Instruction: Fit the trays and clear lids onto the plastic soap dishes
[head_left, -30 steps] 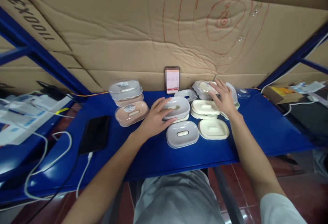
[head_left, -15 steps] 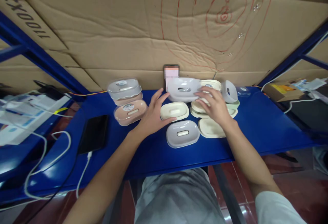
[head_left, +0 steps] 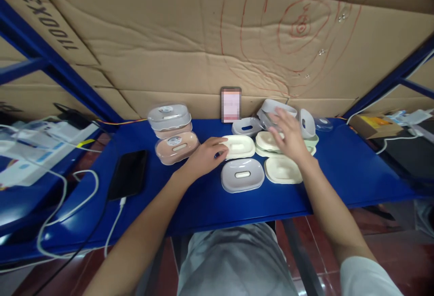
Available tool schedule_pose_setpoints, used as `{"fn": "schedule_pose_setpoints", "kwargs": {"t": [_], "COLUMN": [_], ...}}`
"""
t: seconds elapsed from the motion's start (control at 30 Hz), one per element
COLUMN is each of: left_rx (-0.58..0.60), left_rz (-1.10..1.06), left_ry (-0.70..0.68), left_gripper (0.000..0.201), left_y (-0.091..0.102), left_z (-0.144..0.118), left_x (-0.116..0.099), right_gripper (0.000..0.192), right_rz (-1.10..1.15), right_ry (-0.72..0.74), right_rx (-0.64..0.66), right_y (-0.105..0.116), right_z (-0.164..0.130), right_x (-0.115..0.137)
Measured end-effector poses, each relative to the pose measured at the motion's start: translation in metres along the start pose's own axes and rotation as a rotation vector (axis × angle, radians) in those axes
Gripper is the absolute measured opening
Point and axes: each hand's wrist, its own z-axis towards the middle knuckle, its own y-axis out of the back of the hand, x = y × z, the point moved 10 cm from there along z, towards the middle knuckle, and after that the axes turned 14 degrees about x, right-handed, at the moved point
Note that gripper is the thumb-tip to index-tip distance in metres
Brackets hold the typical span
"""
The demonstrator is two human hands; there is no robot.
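My left hand (head_left: 208, 155) pinches the left end of a cream oval dish (head_left: 239, 146), which looks like a soap dish base, between thumb and fingers. My right hand (head_left: 290, 135) is open, fingers spread, over stacked cream dishes (head_left: 267, 140) and in front of a grey oval dish (head_left: 276, 105) with a clear part below it. Whether its fingertips touch these I cannot tell. A grey dish with a slot (head_left: 247, 127) lies behind the cream one. Closer to me are a grey dish with a cream bar (head_left: 242, 175) and a flat cream dish (head_left: 283, 170).
Covered pink (head_left: 176, 147) and grey boxes (head_left: 169, 116) stand at the left. A phone (head_left: 231, 105) leans against the cardboard (head_left: 169, 52); a black device (head_left: 128, 174) with a white cable lies left. A grey piece (head_left: 307, 123) and clear lid (head_left: 323, 124) are at the right.
The slotted grey dish that was raised between my hands now rests on the table. My left hand has come down onto the cream dish; my right hand has shifted slightly right.
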Motion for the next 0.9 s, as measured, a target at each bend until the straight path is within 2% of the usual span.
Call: {"fn": "schedule_pose_setpoints", "kwargs": {"t": [0.1,0.13,0.2,0.33,0.47,0.57,0.67,0.7,0.77,0.83,0.9], "left_rx": [-0.024,-0.017,0.015,0.059,0.025,-0.026,-0.088,-0.116,-0.15,-0.171,-0.151], "left_rz": [0.009,0.012,0.011,-0.007,-0.016,-0.021,-0.016,-0.003,0.057,0.186,0.199], "left_ry": [-0.023,-0.034,-0.062,-0.107,-0.113,-0.119,-0.101,-0.073,0.037,0.211,0.331], "left_gripper": [0.025,0.023,0.024,0.017,0.02,0.024,0.029,0.034,0.054,0.065,0.078], "left_y": [0.005,0.006,0.004,-0.002,0.0,0.014,0.043,0.055,0.076,0.09,0.091], "left_z": [-0.001,-0.001,-0.002,-0.003,-0.003,-0.003,-0.008,-0.013,-0.026,-0.044,-0.063], "left_x": [-0.006,-0.008,-0.01,-0.008,-0.01,-0.025,-0.03,-0.024,0.003,0.045,0.09], "right_gripper": [0.041,0.039,0.036,0.028,0.027,0.027,0.026,0.026,0.026,0.025,0.029], "right_rz": [0.0,-0.007,-0.031,-0.102,-0.118,-0.082,-0.016,-0.01,-0.031,-0.074,-0.108], "right_ry": [0.242,0.285,0.301,0.224,0.215,0.227,0.235,0.216,0.135,0.015,-0.12], "right_rx": [0.169,0.21,0.259,0.292,0.278,0.193,0.058,0.004,-0.106,-0.206,-0.279], "right_y": [-0.025,-0.034,-0.048,-0.065,-0.067,-0.056,-0.032,-0.022,-0.001,0.02,0.036], "right_z": [-0.003,-0.005,-0.008,-0.008,-0.007,-0.008,-0.012,-0.013,-0.015,-0.016,-0.016], "right_x": [0.074,0.09,0.106,0.099,0.095,0.1,0.1,0.095,0.073,0.037,-0.008]}}
